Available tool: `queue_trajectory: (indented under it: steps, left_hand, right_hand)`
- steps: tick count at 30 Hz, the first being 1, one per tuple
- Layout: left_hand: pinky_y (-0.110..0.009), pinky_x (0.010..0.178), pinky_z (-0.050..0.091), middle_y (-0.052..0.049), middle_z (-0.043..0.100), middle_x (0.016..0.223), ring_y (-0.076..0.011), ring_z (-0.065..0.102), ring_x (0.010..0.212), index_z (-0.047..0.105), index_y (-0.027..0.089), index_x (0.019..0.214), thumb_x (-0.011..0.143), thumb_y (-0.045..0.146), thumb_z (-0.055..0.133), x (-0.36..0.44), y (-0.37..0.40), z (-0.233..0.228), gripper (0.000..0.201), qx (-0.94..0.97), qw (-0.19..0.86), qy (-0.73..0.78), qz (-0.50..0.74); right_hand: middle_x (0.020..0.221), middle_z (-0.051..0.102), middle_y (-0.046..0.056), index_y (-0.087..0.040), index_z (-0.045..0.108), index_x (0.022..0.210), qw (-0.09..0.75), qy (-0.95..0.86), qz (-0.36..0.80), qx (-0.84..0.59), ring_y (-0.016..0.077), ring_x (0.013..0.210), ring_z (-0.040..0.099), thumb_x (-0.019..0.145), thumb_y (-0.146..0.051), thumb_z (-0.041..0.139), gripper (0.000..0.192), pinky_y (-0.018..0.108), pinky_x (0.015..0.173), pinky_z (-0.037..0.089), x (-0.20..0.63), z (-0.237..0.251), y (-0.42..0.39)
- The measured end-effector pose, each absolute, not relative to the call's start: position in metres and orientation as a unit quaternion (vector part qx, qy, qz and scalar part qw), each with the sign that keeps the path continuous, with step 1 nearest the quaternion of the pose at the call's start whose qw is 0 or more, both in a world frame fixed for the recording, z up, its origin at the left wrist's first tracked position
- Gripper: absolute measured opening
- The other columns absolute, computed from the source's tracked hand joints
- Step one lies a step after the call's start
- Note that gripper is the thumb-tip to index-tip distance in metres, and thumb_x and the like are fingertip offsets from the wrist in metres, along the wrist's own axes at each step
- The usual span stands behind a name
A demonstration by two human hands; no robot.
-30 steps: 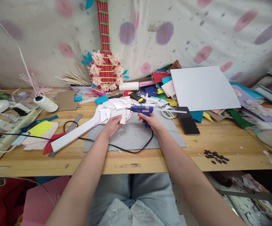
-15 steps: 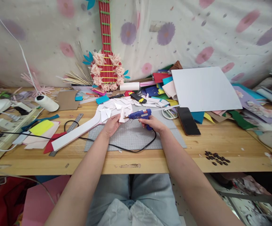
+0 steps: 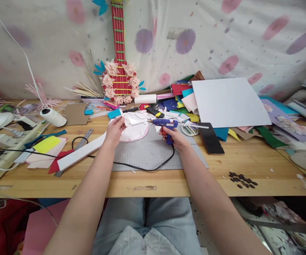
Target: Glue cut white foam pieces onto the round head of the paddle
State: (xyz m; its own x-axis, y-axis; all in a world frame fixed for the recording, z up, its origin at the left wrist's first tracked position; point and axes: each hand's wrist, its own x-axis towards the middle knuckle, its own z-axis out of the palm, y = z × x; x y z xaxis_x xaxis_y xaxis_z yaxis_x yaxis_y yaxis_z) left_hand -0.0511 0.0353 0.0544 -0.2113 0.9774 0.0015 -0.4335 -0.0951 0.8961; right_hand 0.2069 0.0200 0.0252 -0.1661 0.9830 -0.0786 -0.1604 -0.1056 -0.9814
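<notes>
In my right hand [image 3: 175, 137] is a blue hot glue gun [image 3: 166, 123], its nozzle pointing left and a clear glue stick jutting out behind. My left hand [image 3: 115, 130] pinches a small white foam board piece [image 3: 123, 118] over the left side of a white guitar-shaped cutout [image 3: 138, 135]. The cutout's long neck [image 3: 81, 153] reaches toward the lower left, partly behind my left wrist. Several loose white scraps [image 3: 138, 119] lie on its round body. Under it is a grey cutting mat [image 3: 153, 159], crossed by the gun's black cord [image 3: 142, 169].
A red paper guitar [image 3: 119, 74] with pink flowers stands against the back curtain. Right of the mat lie scissors [image 3: 190, 130], a phone [image 3: 211, 138] and a white board [image 3: 229, 102]. Several dark beads [image 3: 243, 180] sit near the front edge. A yellow-black cutter [image 3: 155, 111] lies behind.
My left hand has moved left and away with the white piece, from the glue gun's nozzle to above the cutout. The glue gun has shifted slightly right and up.
</notes>
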Motion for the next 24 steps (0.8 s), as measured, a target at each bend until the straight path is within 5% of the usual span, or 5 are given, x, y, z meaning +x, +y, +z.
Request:
queue_trajectory:
  steps: [9,14,24]
  left_hand:
    - [-0.042,0.090,0.038,-0.009,0.064,0.086,-0.0334,0.056,0.102,0.060,0.021,0.105,0.059,0.023,0.076,-0.029,0.036,0.058,0.049,0.595,0.178,0.668,0.410]
    - [-0.047,0.093,0.033,-0.019,0.061,0.104,-0.0400,0.050,0.110,0.061,0.016,0.105,0.065,0.026,0.069,-0.021,0.033,0.051,0.042,0.635,0.117,0.707,0.289]
    - [-0.047,0.092,0.033,-0.024,0.060,0.105,-0.0396,0.050,0.109,0.059,0.008,0.106,0.075,0.030,0.060,-0.020,0.037,0.041,0.038,0.658,0.034,0.718,0.226]
  right_hand:
    - [0.071,0.065,0.003,-0.021,0.061,0.074,0.509,-0.460,0.574,-0.446,0.0102,0.055,0.049,0.055,-0.056,0.075,0.042,0.025,0.049,0.040,0.206,0.023,0.023]
    - [0.071,0.064,0.003,-0.020,0.061,0.072,0.521,-0.447,0.576,-0.444,0.0090,0.054,0.045,0.055,-0.054,0.076,0.041,0.024,0.048,0.039,0.206,0.025,0.023]
    - [0.074,0.066,0.004,-0.019,0.062,0.070,0.524,-0.448,0.571,-0.446,0.0090,0.054,0.045,0.056,-0.054,0.075,0.039,0.023,0.047,0.039,0.205,0.023,0.026]
